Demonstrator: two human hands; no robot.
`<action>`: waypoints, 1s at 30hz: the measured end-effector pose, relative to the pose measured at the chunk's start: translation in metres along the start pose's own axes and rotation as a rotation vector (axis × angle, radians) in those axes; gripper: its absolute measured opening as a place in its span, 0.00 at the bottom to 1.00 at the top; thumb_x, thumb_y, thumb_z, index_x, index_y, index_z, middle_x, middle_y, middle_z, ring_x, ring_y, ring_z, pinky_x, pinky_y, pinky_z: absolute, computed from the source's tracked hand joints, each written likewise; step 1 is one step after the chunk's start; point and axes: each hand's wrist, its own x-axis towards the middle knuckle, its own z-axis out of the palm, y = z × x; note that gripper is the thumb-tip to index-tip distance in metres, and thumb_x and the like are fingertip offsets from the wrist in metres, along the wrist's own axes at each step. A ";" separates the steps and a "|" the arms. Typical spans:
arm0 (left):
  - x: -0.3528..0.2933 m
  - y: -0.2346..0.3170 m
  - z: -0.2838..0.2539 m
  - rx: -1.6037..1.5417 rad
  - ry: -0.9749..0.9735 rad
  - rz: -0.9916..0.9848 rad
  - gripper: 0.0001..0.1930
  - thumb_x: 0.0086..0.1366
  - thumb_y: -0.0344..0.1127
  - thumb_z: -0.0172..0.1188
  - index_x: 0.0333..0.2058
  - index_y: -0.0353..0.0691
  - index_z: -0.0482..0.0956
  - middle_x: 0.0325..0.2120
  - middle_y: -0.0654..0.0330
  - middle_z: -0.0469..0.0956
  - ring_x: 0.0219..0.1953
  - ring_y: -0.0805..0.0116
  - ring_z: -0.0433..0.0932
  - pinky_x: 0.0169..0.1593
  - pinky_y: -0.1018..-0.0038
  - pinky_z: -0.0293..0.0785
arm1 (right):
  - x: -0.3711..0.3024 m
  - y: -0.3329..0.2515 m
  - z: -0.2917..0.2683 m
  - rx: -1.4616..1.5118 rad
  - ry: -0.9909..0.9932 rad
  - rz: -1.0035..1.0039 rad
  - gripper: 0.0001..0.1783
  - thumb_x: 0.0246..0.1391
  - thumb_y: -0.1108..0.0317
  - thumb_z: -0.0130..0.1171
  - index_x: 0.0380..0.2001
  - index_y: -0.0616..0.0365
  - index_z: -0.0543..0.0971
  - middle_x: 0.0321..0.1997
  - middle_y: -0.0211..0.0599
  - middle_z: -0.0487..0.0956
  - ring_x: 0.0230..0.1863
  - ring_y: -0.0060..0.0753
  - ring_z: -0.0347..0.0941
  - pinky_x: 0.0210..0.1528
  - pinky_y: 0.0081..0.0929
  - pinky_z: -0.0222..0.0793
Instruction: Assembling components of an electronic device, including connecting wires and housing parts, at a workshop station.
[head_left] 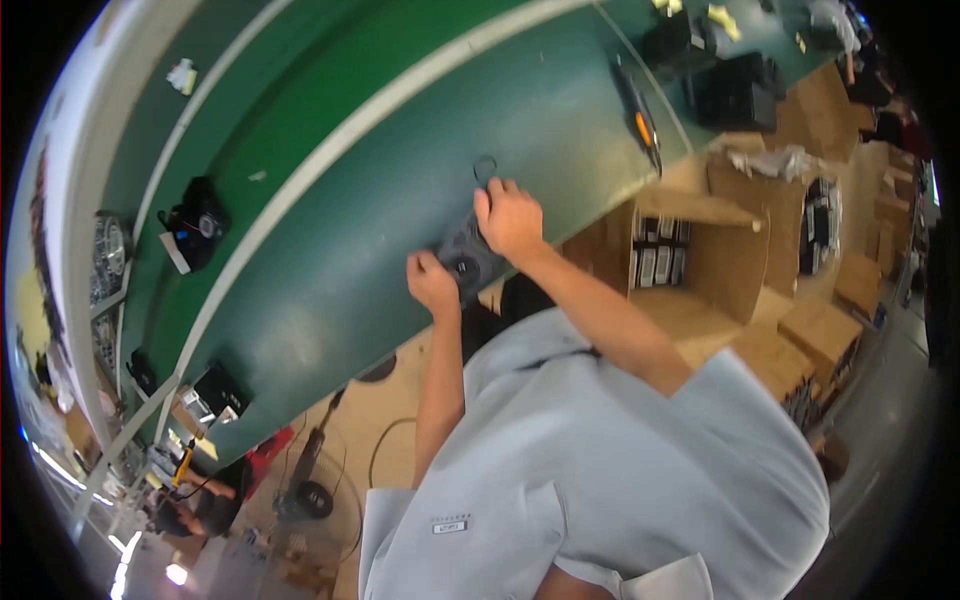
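Two bare hands are being kept on one flat, dark grey, roughly rectangular part with a round opening (466, 256), which is lying near the front edge of the dark green bench top (380, 230). The right hand (510, 218) is being laid over its far end with fingers curled down onto it; the left hand (432, 282) is being closed against its near corner, though whether those fingers are pinching it cannot be told. For this to be done well, the part is probably best held flat and steadied from both ends. A thin dark ring (485, 167) is lying just beyond the right hand. Farther off, a black and orange hand tool (640, 118) is resting on the bench. An open brown cardboard carton (700, 255) of packed units is standing right of the bench.
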 end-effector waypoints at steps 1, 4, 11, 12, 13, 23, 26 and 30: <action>-0.003 -0.010 0.005 -0.008 0.045 -0.035 0.18 0.68 0.42 0.47 0.34 0.29 0.76 0.32 0.41 0.80 0.35 0.39 0.75 0.42 0.55 0.70 | 0.029 -0.006 0.000 0.014 0.034 -0.041 0.19 0.63 0.53 0.49 0.32 0.59 0.77 0.32 0.48 0.78 0.33 0.56 0.78 0.36 0.50 0.73; -0.043 -0.017 0.012 -0.097 0.015 -0.349 0.20 0.70 0.43 0.44 0.38 0.27 0.74 0.34 0.39 0.80 0.36 0.38 0.74 0.44 0.54 0.68 | 0.050 -0.007 -0.002 0.270 -0.140 -0.054 0.24 0.66 0.52 0.44 0.32 0.62 0.78 0.34 0.56 0.79 0.35 0.63 0.77 0.40 0.55 0.72; -0.048 0.036 -0.043 0.193 -0.003 0.536 0.15 0.66 0.39 0.54 0.45 0.35 0.76 0.48 0.45 0.75 0.54 0.47 0.72 0.56 0.54 0.66 | 0.013 0.029 -0.042 0.321 -0.166 0.024 0.23 0.65 0.56 0.45 0.32 0.66 0.79 0.35 0.60 0.79 0.40 0.65 0.75 0.45 0.54 0.70; -0.032 0.059 -0.043 0.221 0.037 0.695 0.13 0.65 0.38 0.56 0.44 0.36 0.77 0.51 0.47 0.74 0.55 0.48 0.70 0.56 0.53 0.65 | -0.001 0.033 -0.047 0.321 -0.161 0.025 0.23 0.65 0.56 0.45 0.32 0.66 0.79 0.35 0.60 0.79 0.40 0.65 0.75 0.45 0.54 0.70; -0.017 0.068 -0.037 0.221 0.052 0.697 0.13 0.65 0.38 0.56 0.44 0.36 0.77 0.51 0.47 0.74 0.55 0.48 0.70 0.56 0.53 0.65 | -0.013 0.035 -0.044 0.283 -0.110 -0.011 0.21 0.65 0.57 0.47 0.32 0.65 0.79 0.34 0.58 0.78 0.40 0.64 0.75 0.45 0.54 0.70; 0.007 0.058 0.005 0.607 -0.284 0.851 0.17 0.68 0.42 0.52 0.25 0.39 0.81 0.27 0.54 0.82 0.33 0.54 0.81 0.39 0.57 0.73 | -0.052 0.032 -0.016 0.246 -0.001 0.081 0.15 0.63 0.61 0.50 0.44 0.61 0.74 0.41 0.55 0.74 0.42 0.61 0.73 0.43 0.52 0.71; 0.011 0.057 0.005 0.524 -0.254 0.884 0.18 0.68 0.42 0.53 0.23 0.39 0.80 0.26 0.54 0.82 0.33 0.55 0.81 0.39 0.58 0.73 | -0.050 0.029 -0.017 0.256 0.012 0.102 0.14 0.62 0.61 0.51 0.41 0.61 0.75 0.40 0.53 0.74 0.42 0.59 0.74 0.43 0.51 0.72; 0.011 0.066 0.008 0.606 -0.309 0.805 0.12 0.69 0.41 0.52 0.34 0.40 0.79 0.28 0.56 0.81 0.34 0.54 0.80 0.39 0.58 0.73 | -0.047 0.027 -0.018 0.277 0.035 0.144 0.13 0.61 0.62 0.52 0.39 0.61 0.76 0.41 0.51 0.74 0.42 0.57 0.73 0.43 0.50 0.71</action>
